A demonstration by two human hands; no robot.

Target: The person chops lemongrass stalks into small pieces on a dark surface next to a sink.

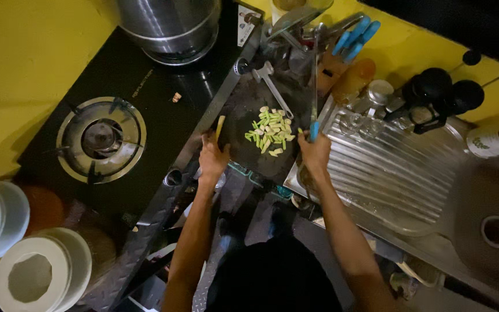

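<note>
A dark cutting board [244, 147] lies between the stove and the sink drainer, with a small heap of cut green vegetable pieces [270, 130] in its middle. My left hand [212, 157] rests at the board's left edge and pinches a pale yellow-green strip [220, 127] that stands upright. My right hand [315, 153] is at the board's right edge, gripping a knife with a blue handle [314, 130]; its blade points away from me, up toward the utensil rack.
A black two-burner gas stove [102, 138] sits to the left with a steel pot [171, 26] on the far burner. To the right lie a ribbed steel drainer [394, 173] and sink [495, 228]. Blue-handled utensils [353, 37] stand behind. White containers [30, 274] sit lower left.
</note>
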